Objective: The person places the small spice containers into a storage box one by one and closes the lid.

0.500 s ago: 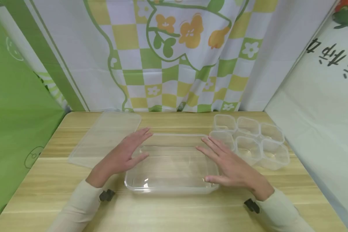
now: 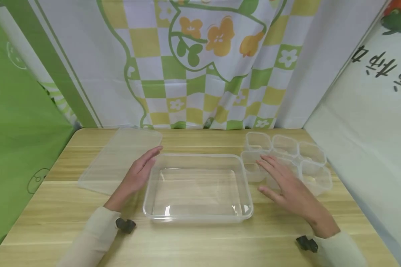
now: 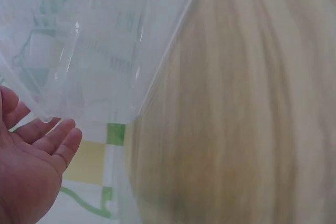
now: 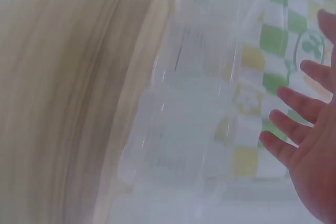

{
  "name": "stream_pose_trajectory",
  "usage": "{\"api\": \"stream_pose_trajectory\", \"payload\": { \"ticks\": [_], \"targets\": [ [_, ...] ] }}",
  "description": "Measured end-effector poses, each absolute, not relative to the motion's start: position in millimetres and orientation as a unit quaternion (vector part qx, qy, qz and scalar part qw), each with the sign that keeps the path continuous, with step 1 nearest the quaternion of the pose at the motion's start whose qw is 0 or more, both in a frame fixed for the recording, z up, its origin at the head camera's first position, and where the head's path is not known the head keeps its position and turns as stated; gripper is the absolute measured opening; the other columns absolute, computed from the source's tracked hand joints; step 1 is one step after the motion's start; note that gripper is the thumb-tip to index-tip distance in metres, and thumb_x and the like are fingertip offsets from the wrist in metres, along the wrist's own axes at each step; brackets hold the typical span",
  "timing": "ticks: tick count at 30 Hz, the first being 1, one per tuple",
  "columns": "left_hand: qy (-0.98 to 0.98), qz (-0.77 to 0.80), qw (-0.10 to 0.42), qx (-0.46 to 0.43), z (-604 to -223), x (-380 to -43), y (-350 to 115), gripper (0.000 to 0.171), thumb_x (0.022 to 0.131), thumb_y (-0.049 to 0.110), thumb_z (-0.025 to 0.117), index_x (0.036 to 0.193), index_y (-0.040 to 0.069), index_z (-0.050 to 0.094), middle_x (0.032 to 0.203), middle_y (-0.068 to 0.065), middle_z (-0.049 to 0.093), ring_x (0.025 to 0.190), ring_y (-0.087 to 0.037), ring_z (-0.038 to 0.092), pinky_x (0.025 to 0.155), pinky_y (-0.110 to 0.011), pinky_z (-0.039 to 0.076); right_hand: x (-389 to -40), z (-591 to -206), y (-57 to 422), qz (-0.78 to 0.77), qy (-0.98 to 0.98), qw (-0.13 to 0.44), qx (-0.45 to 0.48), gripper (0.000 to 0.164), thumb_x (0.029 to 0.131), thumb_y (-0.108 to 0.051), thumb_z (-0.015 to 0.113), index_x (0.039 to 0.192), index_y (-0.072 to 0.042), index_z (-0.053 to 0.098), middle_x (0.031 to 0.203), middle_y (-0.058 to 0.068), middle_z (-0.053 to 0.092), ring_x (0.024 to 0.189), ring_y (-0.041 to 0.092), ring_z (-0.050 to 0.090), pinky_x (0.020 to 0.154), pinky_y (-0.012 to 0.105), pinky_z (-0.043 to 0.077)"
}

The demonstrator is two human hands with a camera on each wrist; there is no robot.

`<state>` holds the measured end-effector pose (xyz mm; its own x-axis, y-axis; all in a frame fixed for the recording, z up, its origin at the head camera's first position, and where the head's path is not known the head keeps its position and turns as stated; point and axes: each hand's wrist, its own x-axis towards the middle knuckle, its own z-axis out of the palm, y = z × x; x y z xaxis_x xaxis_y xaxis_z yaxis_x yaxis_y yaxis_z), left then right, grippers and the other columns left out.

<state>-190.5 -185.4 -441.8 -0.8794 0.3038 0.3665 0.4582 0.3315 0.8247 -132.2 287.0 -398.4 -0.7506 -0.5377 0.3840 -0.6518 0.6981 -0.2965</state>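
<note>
A clear rectangular plastic box (image 2: 198, 218) sits open side up in the middle of the table, and nothing shows inside it. My left hand (image 2: 137, 176) is at the box's left side, fingers straight and fingertips close by its back left corner. In the left wrist view that hand (image 3: 31, 166) has its palm turned up toward the box wall (image 3: 105, 77). My right hand (image 2: 292, 191) hovers over a group of small clear cups (image 2: 315, 178) on the right, fingers extended, hiding part of the front row. Loose, spread fingers (image 4: 296, 129) show beside the cups in the right wrist view.
A flat translucent lid (image 2: 120, 159) lies at the back left of the wooden table (image 2: 200, 246). Behind the table hangs a checked curtain (image 2: 207, 92). A green cloth (image 2: 23, 148) borders the left, and a white one (image 2: 364, 122) the right.
Both hands have moved outward from over the box: the left slightly left to its side, the right farther right over the cups. The box, lid and cups stay where they were.
</note>
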Motion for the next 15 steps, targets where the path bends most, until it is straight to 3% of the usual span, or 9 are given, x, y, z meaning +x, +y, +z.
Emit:
{"api": "stream_pose_trajectory", "payload": {
  "ticks": [5,11,15],
  "targets": [
    [-0.782,-0.578,0.058,-0.224,-449.1,-195.2,-182.8,0.04,0.112,0.005,0.034,0.148,-0.008,0.046,0.153,-0.025,0.045,0.144,-0.04,0.037,0.12,-0.045,0.028,-130.6,-400.7,309.9,0.219,-0.908,0.184,0.304,0.075,0.089,-0.016,0.079,0.155,-0.008,0.045,0.159,0.015,0.041,0.141,0.043,0.039,0.122,0.042,0.024],
    [-0.767,-0.607,0.034,-0.207,-452.6,-195.7,-180.4,0.039,0.111,0.005,0.034,0.144,-0.007,0.05,0.153,-0.026,0.044,0.141,-0.04,0.041,0.119,-0.054,0.027,-121.8,-401.5,333.2,0.248,-0.913,0.206,0.251,0.068,0.088,-0.006,0.08,0.149,-0.004,0.051,0.154,0.019,0.046,0.137,0.047,0.041,0.121,0.042,0.024],
    [-0.773,-0.604,0.026,-0.192,-452.9,-195.9,-180.0,0.039,0.113,0.012,0.033,0.143,-0.003,0.052,0.152,-0.021,0.047,0.139,-0.038,0.044,0.118,-0.056,0.029,-118.5,-404.6,349.8,0.266,-0.906,0.234,0.23,0.067,0.085,0.001,0.079,0.147,-0.003,0.054,0.15,0.021,0.05,0.14,0.036,0.041,0.119,0.029,0.022]
  ]
}}
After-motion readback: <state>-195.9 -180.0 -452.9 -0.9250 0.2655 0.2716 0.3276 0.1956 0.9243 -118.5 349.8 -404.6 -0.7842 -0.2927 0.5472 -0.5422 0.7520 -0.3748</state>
